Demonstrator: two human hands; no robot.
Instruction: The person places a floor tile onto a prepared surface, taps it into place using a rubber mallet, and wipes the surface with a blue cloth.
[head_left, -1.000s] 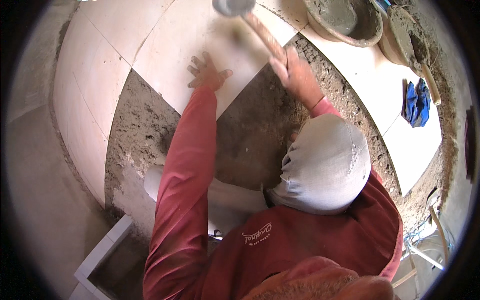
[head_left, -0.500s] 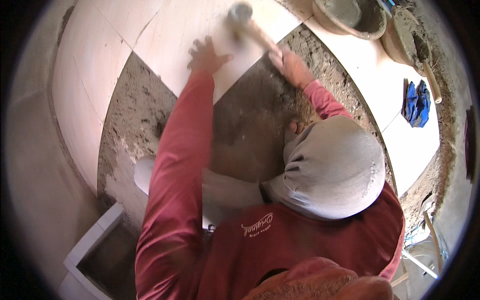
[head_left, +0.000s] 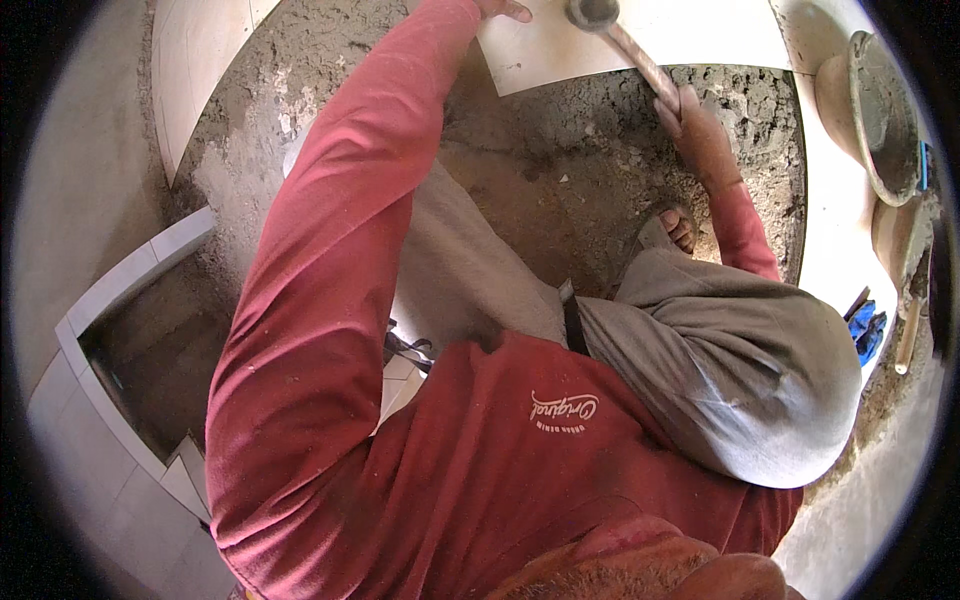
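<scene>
My right hand (head_left: 700,135) is closed round the wooden handle of a mallet (head_left: 640,60). The mallet's dark round head is over a large pale tile (head_left: 700,38), near its left part; whether it touches the tile cannot be told. At the top edge my left hand (head_left: 500,8) is mostly cut off by the frame. Its thumb sticks out beside the tile's left corner, and nothing shows in it. Below the tile's near edge lies rough grey mortar (head_left: 730,110), with a bare brown patch (head_left: 530,200) closer to me.
A mortar-smeared basin (head_left: 860,120) stands on pale tiles at the right, with a second container below it. A blue cloth or glove (head_left: 866,330) and a wooden handle (head_left: 908,338) lie nearby. A tile-edged recess (head_left: 150,350) is at the left. My bent leg (head_left: 730,370) rests at the right.
The view has tilted toward my body, so the tile and both hands sit higher in it. My left hand has slid mostly out of frame. My right hand still grips the mallet.
</scene>
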